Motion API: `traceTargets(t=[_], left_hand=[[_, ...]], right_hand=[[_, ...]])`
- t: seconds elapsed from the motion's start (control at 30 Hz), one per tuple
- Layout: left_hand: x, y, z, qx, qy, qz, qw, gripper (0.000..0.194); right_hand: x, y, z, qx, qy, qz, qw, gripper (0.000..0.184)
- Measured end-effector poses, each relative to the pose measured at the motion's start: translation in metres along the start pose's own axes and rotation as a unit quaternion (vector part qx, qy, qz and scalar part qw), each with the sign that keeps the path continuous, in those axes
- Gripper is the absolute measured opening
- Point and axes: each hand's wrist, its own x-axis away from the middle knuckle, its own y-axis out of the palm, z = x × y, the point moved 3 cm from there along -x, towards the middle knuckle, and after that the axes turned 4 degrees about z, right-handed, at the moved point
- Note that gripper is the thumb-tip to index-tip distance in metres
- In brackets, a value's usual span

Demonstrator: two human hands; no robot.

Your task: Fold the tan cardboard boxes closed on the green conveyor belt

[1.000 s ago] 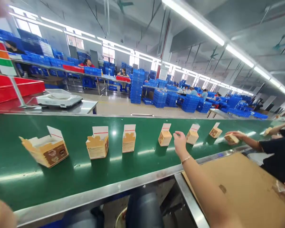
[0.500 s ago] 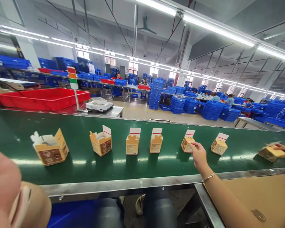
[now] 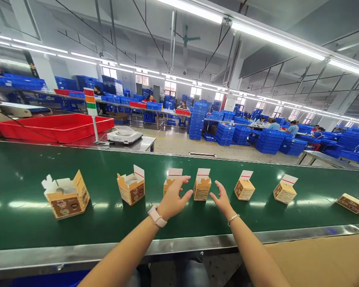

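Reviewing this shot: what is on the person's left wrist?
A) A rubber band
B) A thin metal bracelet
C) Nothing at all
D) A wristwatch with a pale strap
D: the left hand has a wristwatch with a pale strap at its wrist, while the thin bracelet sits above the right hand.

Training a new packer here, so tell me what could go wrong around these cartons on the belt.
The left hand hovers at a narrow upright carton, so a slip could knock it over. The right hand is close beside the next carton, which stands on a small base and might tip too. Further right, a carton lying on its side on the green conveyor belt could catch others if the belt runs.
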Motion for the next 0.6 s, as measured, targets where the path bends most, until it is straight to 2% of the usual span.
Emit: traceTargets(t=[0.07, 0.13, 0.2, 0.23, 0.33, 0.4, 0.53, 0.6], left_hand=[[0.010, 0.034, -0.019, -0.001, -0.042, -0.034, 0.999, 0.039], [0.019, 0.061, -0.033, -0.001, -0.064, -0.036, 0.997, 0.045], [0.020, 0.082, -0.042, 0.007, -0.078, -0.031, 0.996, 0.054], [0.018, 0.091, -0.046, 0.013, -0.092, -0.040, 0.995, 0.057], [0.005, 0.116, -0.054, 0.035, -0.150, -0.103, 0.983, 0.052], [-0.004, 0.128, -0.057, 0.041, -0.179, -0.129, 0.975, 0.042], [-0.012, 0.143, -0.062, 0.045, -0.224, -0.103, 0.968, 0.027], [-0.013, 0.151, -0.063, 0.054, -0.258, -0.082, 0.961, 0.026]], right_hand=[[-0.005, -0.009, 0.009, 0.027, -0.020, 0.032, 0.999, 0.063], [-0.009, -0.025, 0.015, 0.065, -0.055, 0.070, 0.994, 0.062], [-0.012, -0.034, 0.017, 0.084, -0.093, 0.058, 0.990, 0.060], [-0.012, -0.035, 0.017, 0.078, -0.102, 0.030, 0.991, 0.060], [-0.013, -0.023, 0.015, 0.016, -0.087, -0.063, 0.994, 0.057], [-0.014, -0.010, 0.012, -0.018, -0.069, -0.084, 0.994, 0.051], [-0.017, 0.007, 0.010, -0.046, -0.032, -0.059, 0.997, 0.041], [-0.019, 0.012, 0.012, -0.051, 0.000, -0.029, 0.998, 0.036]])
